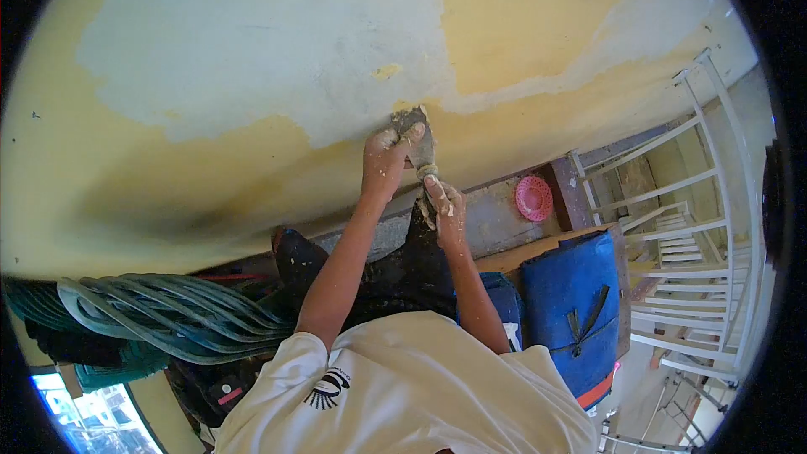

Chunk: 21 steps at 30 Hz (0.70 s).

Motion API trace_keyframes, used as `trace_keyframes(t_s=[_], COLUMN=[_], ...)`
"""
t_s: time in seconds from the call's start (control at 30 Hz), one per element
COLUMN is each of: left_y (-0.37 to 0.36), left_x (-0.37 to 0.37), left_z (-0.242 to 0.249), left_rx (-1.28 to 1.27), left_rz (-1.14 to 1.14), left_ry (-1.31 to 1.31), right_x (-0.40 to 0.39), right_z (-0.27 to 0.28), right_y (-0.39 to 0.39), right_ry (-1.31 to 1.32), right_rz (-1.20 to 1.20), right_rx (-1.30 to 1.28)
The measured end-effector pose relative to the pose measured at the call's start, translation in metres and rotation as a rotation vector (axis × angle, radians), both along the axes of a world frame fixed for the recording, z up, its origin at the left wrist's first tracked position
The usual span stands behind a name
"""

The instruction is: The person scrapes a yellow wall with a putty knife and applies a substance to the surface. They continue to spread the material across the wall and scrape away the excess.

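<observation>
A paint scraper (427,145) with a flat metal blade is held up against the wall (277,42), its blade edge at the border between yellow paint and a pale bare patch. My left hand (385,164) presses on the blade with the thumb across it. Lower down, my right hand (448,212) is closed round the handle. Flakes of paint stick to the fingers of both hands. A small yellow remnant (387,71) of paint sits within the pale patch above the blade.
Beside the wall's foot lies a pink plastic basket (534,198). White metal railings (721,202) run along the right. A folded blue bundle (576,307) tied with a dark strap is right of my body. Coiled green hose or rope (181,311) is at left.
</observation>
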<state>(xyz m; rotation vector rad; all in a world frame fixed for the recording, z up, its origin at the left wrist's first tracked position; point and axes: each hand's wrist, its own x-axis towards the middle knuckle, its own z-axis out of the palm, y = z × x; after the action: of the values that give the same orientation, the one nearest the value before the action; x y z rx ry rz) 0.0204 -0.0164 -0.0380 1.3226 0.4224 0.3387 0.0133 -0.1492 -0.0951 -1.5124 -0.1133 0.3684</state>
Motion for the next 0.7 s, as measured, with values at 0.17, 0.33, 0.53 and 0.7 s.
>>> trace_keyframes(t_s=[0.17, 0.33, 0.53, 0.7], left_y=[0.001, 0.001, 0.0, -0.002], left_x=[-0.001, -0.004, -0.009, -0.008], left_z=[0.034, 0.0, -0.004, 0.027], left_rx=[-0.003, 0.064, 0.05, 0.025], left_rz=[-0.008, 0.011, 0.017, 0.024], left_ry=[-0.117, 0.026, 0.005, -0.042], right_x=[0.012, 0.007, -0.002, 0.0], right_z=[0.019, -0.014, -0.011, 0.017], right_y=[0.003, 0.006, 0.011, 0.01], right_ry=[0.061, 0.027, -0.016, 0.01], right_rz=[0.067, 0.065, -0.028, -0.006], right_rx=[0.036, 0.083, 0.04, 0.048])
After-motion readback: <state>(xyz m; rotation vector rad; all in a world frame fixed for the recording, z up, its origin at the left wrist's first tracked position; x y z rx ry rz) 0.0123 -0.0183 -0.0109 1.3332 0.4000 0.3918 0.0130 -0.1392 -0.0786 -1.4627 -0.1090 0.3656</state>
